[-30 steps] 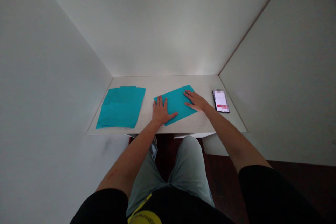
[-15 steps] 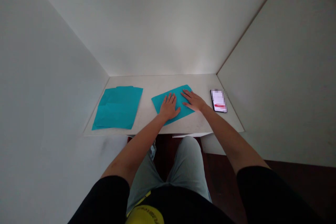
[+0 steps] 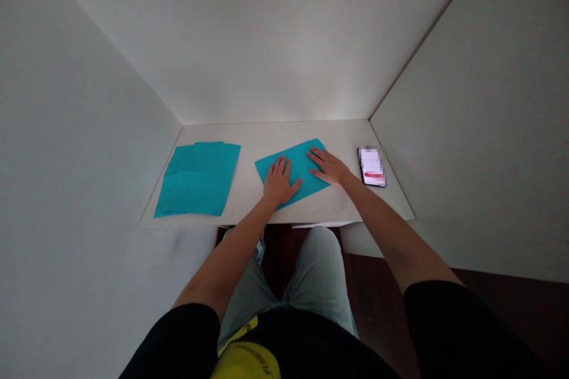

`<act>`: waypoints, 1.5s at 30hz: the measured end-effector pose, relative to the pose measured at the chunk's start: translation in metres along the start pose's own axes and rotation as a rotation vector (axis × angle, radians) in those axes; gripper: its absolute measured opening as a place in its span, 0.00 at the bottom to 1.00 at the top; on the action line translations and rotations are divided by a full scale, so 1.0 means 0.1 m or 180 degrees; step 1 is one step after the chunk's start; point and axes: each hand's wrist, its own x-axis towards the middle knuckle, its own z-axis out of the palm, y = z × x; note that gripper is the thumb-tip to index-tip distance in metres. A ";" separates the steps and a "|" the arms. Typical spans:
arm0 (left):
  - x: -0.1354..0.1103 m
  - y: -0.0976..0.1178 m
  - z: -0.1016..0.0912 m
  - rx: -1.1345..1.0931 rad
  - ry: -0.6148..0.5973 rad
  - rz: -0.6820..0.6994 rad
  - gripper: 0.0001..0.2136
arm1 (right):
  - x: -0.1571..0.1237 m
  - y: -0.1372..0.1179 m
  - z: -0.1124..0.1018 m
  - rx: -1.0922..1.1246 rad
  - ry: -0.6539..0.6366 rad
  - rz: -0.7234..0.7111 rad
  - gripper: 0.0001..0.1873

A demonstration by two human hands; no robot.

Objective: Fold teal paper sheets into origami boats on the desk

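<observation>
A teal sheet of paper [image 3: 299, 166], apparently folded, lies at a slant on the white desk [image 3: 249, 130]. My left hand [image 3: 278, 182] rests flat on its left part, palm down, with the thumb out to the right. On the paper's right end lies my right hand [image 3: 326, 167], its fingers spread and pointing left. Both hands press on the paper from above and grip nothing. Part of the sheet's right edge is hidden under my right hand. Left of it is a stack of teal paper sheets [image 3: 200, 177] with slightly uneven edges.
A phone [image 3: 372, 167] with a lit, partly blurred screen lies at the desk's right end. White walls [image 3: 275, 41] enclose the desk at the back and on both sides. My knees [image 3: 322, 249] are below the desk's front edge.
My left hand has slid slightly left across the paper. My right hand stays at the right end. The whole view has shifted a little.
</observation>
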 end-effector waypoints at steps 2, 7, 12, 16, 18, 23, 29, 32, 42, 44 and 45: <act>-0.11 -0.09 -0.06 0.0010 -0.0031 -0.0016 0.42 | 0.00 0.00 0.01 -0.0006 -0.0008 0.0005 0.41; -0.40 -0.16 -0.18 0.0122 -0.0111 -0.0112 0.43 | 0.02 0.01 -0.04 -0.0093 -0.0073 -0.0051 0.42; -0.72 0.00 -0.33 0.0197 -0.0228 -0.0369 0.40 | 0.10 -0.17 -0.26 -0.0367 0.0142 -0.0051 0.42; -1.06 0.09 -0.49 0.0238 -0.0196 -0.0451 0.40 | -0.03 -0.62 -0.31 -0.0342 0.0536 0.0214 0.33; -1.22 0.08 -0.56 0.0222 -0.0214 -0.0351 0.41 | -0.22 -0.88 -0.24 -0.0222 0.0401 0.0103 0.31; -1.51 -0.14 -0.63 0.0039 -0.0292 0.0270 0.45 | -0.87 -1.30 -0.05 0.0080 -0.0085 -0.0121 0.44; -1.63 -0.39 -0.68 -0.0155 -0.0175 0.0460 0.18 | -1.39 -1.47 -0.06 0.0322 -0.0299 -0.0439 0.74; -1.66 -0.37 -0.78 -0.0343 -0.0031 0.0375 0.10 | -1.48 -1.58 -0.05 0.0291 -0.0027 -0.0174 0.53; -1.65 -0.05 -2.00 -0.2003 0.0953 0.0748 0.09 | -1.27 -1.94 -0.36 0.1558 0.0987 0.0505 0.35; -1.58 -0.01 -2.29 -0.2024 0.1221 0.0608 0.09 | -1.19 -2.08 -0.44 0.2056 0.1125 0.0588 0.28; -1.53 0.00 -2.41 -0.2027 0.1345 0.0542 0.10 | -1.15 -2.15 -0.47 0.2322 0.1169 0.0613 0.25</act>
